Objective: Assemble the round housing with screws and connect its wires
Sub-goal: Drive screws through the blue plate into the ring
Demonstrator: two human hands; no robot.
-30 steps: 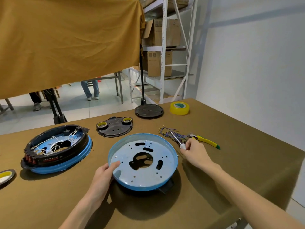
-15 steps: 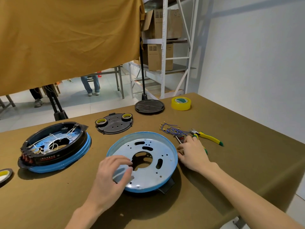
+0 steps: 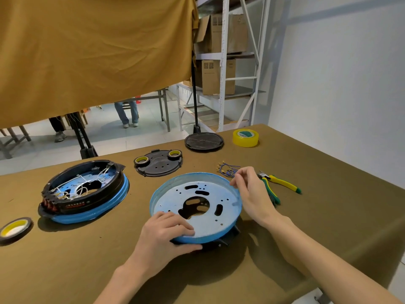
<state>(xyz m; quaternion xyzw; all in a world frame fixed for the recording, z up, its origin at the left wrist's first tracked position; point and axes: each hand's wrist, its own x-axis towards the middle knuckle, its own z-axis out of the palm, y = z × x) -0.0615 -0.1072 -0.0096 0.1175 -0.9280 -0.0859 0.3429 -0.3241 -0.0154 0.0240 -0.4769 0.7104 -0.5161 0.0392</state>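
Presently right hand (image 3: 252, 194) hovers, fingertips pinched, contents unclear, just beside wire bundle (image 3: 228, 168) toward desk's far edge; left hand (image 3: 164, 233) grips round housing (image 3: 195, 205) at its near rim.

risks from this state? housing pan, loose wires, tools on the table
1. The left hand grips only the near rim of the blue housing pan, which sits on a black part beneath it; the pan may tip or slide.
2. The right hand hovers between the pan and the loose blue wires; a sweep could scatter their terminals.
3. The yellow-green pliers lie beside the right hand and could get knocked.
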